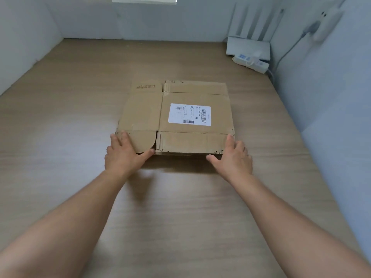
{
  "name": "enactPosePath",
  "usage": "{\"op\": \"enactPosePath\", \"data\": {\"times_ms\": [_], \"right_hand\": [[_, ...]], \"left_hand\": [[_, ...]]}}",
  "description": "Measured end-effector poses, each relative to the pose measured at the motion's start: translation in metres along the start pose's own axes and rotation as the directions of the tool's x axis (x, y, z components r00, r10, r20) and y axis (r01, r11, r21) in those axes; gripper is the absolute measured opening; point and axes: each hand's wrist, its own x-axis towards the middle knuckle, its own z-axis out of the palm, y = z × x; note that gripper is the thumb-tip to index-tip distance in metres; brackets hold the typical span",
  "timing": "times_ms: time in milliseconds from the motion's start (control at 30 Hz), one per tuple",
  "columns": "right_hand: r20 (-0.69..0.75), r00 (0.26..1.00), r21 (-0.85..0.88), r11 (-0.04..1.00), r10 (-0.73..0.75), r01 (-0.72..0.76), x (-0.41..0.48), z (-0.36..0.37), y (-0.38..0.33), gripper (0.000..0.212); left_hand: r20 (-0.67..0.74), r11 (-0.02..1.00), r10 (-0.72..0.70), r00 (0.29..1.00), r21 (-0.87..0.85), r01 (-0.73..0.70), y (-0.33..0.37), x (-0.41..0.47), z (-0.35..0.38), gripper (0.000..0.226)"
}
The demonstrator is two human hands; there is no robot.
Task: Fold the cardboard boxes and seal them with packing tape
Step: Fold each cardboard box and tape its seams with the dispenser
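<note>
A flattened cardboard box [144,111] lies in the middle of the frame on the wood-grain tabletop [76,101], its panels and flaps spread flat with the creases showing. A white shipping label [189,114] with barcodes sits on the larger right-hand panel, and dark printed characters [145,87] run along the small flap at the box's upper left corner. The near edge of the cardboard looks ragged, with small tears along it.

Both arms reach in from the bottom of the frame toward the box's near edge. The left hand [124,153] is at the lower left corner of the box: its fingers lie straight on top of the rounded near-left flap, and the thumb spreads out to the right along the flap's near edge. It is released, not clenched. The right hand [232,157] is at the lower right corner, fingers straight and touching the end of the long near flap, thumb pointing left just below the box's edge, and it too is released. Whether either thumb sits under the cardboard cannot be told.

In the upper right corner of the frame, well apart from the box, stands a white router [249,47] with upright antennas; just in front of it lies a white power strip [251,62], and a grey cable [289,51] climbs the pale wall [331,87] beside them
</note>
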Motion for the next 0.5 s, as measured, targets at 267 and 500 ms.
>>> {"op": "enactPosePath", "data": {"times_ms": [267,500], "right_hand": [[-0.197,0.98,0.464,0.88,-0.008,0.1,-0.009,-0.037,-0.004,0.066],[-0.193,0.979,0.606,0.778,-0.059,0.166,-0.05,-0.079,-0.011,0.046]], "left_hand": [[-0.263,0.989,0.057,0.963,-0.118,-0.091,0.012,-0.027,-0.034,0.048],[-0.415,0.863,0.042,0.909,-0.444,-0.242,0.028,-0.099,-0.1,0.035]]}}
